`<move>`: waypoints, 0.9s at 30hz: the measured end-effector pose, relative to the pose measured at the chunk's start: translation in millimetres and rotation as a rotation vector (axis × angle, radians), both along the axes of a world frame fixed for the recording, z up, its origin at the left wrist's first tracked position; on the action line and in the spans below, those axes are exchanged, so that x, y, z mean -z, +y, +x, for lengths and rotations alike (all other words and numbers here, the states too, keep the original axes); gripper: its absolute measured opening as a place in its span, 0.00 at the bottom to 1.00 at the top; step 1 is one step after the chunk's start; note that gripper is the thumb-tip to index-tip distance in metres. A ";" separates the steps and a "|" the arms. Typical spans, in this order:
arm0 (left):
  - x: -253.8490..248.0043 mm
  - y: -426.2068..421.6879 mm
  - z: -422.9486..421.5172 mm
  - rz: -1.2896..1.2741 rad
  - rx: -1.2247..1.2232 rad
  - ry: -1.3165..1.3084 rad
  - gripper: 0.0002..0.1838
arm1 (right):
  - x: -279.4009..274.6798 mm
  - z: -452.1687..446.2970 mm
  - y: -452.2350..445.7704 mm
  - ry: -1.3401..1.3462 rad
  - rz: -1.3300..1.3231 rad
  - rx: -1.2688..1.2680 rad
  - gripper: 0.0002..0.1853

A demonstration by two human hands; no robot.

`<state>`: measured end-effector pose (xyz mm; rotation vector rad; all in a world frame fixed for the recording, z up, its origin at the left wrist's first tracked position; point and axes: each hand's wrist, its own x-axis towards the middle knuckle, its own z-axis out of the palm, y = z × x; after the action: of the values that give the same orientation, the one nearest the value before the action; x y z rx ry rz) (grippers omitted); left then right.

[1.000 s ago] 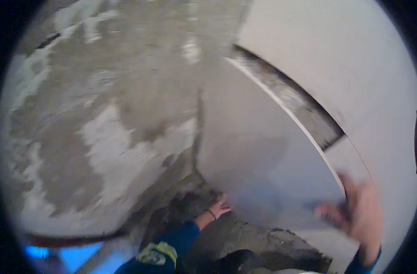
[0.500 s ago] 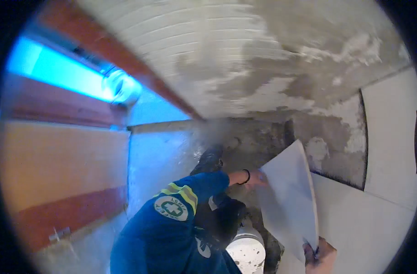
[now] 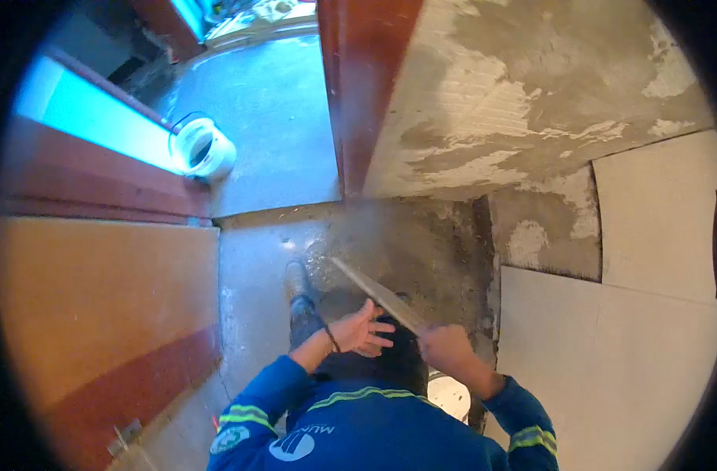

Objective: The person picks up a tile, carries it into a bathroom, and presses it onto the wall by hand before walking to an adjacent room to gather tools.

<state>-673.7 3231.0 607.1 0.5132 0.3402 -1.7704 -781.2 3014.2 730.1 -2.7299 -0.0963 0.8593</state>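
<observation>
A pale, flat tile (image 3: 380, 297) is tilted almost edge-on in front of my body. My right hand (image 3: 446, 347) grips its near end, with the fingers closed over the edge. On the tile's left side is my left hand (image 3: 362, 331), its fingers spread. Its fingertips come close to the tile, but I cannot tell whether they touch it. The far end of the tile points up and left over the wet-looking floor (image 3: 256, 275).
Partly covered by my right arm stands a white bucket (image 3: 451, 395). Another white bucket (image 3: 205, 153) stands by the doorway at upper left. Large pale tiles (image 3: 656, 228) cover part of the right wall, below patchy mortar (image 3: 562, 78). A wooden door (image 3: 107, 298) is at left.
The tile has swung from showing its broad face on the right to nearly edge-on, nearer the middle. My left hand has come off its far edge and opened. The view has turned.
</observation>
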 end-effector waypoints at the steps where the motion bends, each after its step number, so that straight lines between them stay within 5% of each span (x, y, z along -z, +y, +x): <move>1: -0.5 8.1 8.1 -0.020 0.018 0.002 0.50 | 18.7 11.0 19.9 -0.037 0.038 -0.015 0.05; 3: -5.8 30.7 29.8 0.198 -0.207 -0.014 0.45 | 26.3 47.8 63.3 -0.111 0.042 -0.033 0.05; 4: -5.5 43.4 45.0 0.339 -0.281 -0.063 0.33 | 27.9 63.2 91.4 -0.167 0.066 -0.047 0.06; 8: 19.1 113.0 107.5 0.453 -0.442 -0.075 0.16 | 18.7 137.8 165.1 -0.227 0.108 -0.061 0.06; 18: -98.2 193.7 283.5 0.633 -0.422 -0.674 0.14 | -3.0 275.4 262.7 -0.541 0.233 0.109 0.04; 27: -93.0 169.5 427.8 0.618 -0.530 -0.808 0.17 | -1.7 425.0 236.5 -0.688 0.254 0.181 0.09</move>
<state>-245.9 3400.6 700.1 1.3755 0.3912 -0.8169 -356.1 3250.7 731.8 -2.6071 -0.0832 -0.1546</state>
